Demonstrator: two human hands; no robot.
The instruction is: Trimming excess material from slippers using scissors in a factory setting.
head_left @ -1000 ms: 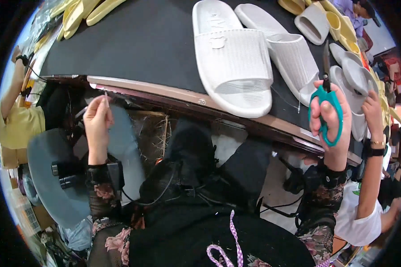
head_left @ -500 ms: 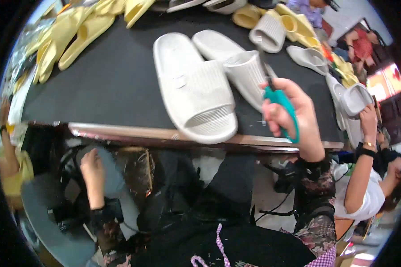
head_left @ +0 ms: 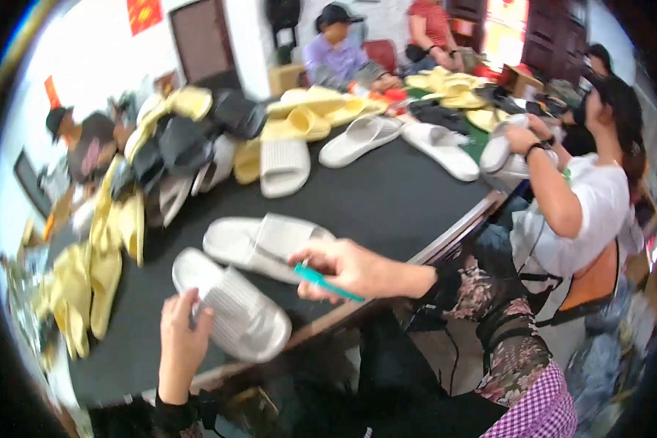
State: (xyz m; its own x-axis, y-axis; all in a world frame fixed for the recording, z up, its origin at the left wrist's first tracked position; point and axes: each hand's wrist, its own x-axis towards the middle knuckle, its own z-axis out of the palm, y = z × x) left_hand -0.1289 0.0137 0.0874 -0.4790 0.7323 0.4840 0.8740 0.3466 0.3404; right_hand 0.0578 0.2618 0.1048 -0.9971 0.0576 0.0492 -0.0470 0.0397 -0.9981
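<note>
My right hand (head_left: pixel 343 271) is closed round teal-handled scissors (head_left: pixel 321 283). Their dark blades reach over a white slide sandal (head_left: pixel 230 237) on the black tabletop. Nearer to me lies a second white slide sandal (head_left: pixel 230 306), its ribbed strap facing up and its toe end close to the table's front edge. My left hand (head_left: pixel 182 339) is beside this nearer sandal's left side, fingers bent, with a gap between thumb and forefinger. Whether its fingertips touch the sandal I cannot tell.
Yellow slides (head_left: pixel 106 281) are heaped along the left side, with black slides (head_left: pixel 186 142) behind. More white slides (head_left: pixel 285 168) lie farther back. At the right, a person in a white shirt (head_left: pixel 573 219) handles a pale slide. Other people sit across the table.
My view has swung up and to the right. My left hand has risen from below the table edge to the nearer sandal. The scissors stay in my right hand, now lower over the farther sandal.
</note>
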